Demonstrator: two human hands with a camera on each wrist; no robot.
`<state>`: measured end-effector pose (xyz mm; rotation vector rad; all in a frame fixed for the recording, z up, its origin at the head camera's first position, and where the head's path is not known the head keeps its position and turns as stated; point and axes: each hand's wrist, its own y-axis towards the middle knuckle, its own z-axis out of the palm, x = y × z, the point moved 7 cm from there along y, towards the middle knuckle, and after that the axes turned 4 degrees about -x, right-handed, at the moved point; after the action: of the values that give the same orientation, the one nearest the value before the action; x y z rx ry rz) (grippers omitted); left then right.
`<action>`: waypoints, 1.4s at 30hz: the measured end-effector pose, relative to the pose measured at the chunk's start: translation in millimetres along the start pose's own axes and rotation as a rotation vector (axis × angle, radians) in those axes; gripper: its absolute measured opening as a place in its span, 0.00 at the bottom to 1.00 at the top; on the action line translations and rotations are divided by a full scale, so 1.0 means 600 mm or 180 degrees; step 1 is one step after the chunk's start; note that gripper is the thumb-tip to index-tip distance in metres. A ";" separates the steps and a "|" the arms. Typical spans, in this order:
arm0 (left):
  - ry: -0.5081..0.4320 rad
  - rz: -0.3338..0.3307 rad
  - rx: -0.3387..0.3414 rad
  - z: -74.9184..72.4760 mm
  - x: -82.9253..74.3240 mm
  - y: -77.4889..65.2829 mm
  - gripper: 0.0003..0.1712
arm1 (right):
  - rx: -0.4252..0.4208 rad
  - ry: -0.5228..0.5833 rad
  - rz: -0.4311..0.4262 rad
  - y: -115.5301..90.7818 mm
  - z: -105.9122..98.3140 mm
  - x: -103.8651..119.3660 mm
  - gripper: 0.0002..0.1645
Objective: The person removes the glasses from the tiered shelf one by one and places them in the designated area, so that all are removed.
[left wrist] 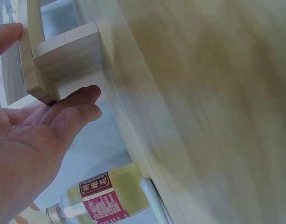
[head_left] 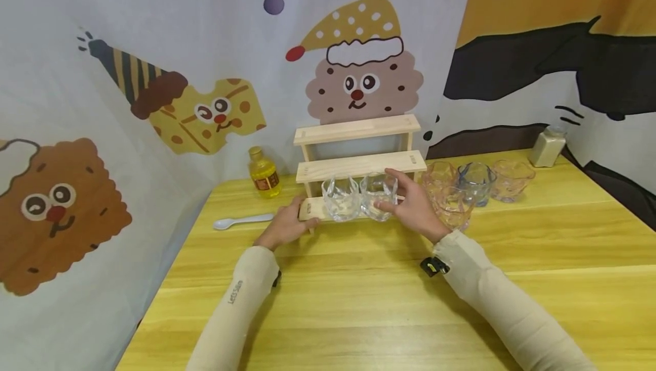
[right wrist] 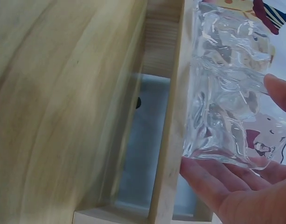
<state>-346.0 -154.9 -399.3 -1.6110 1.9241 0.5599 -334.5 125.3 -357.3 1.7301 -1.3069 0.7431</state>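
A three-step wooden display rack (head_left: 359, 167) stands against the curtain, with two clear, faceted glass cups side by side on its lowest step. My right hand (head_left: 417, 210) holds the right clear cup (head_left: 373, 188), thumb in front and fingers round the far side. In the right wrist view this cup (right wrist: 226, 126) sits on the plank, close against the other one. The left clear cup (head_left: 338, 196) is untouched by either hand. At the rack's left end, my left hand (head_left: 286, 224) grips the lowest step (left wrist: 38, 70), its thumb at the front edge and the other fingers round the end.
Several tinted glass cups, one of them blue (head_left: 476, 182), cluster right of the rack. A shaker jar (head_left: 547, 149) stands at the back right. To the left are an oil bottle (head_left: 265, 174) and a white spoon (head_left: 241, 221) on the wooden table (head_left: 348, 303).
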 end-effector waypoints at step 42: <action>0.0109 0.0041 0.0053 -0.003 -0.004 -0.002 0.47 | -0.0149 -0.0908 0.0265 -0.174 -0.293 -0.088 0.52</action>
<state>-344.6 -154.4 -396.5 -1.6085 1.9603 0.5235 -245.9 316.3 -343.3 1.8003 -1.5835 0.5197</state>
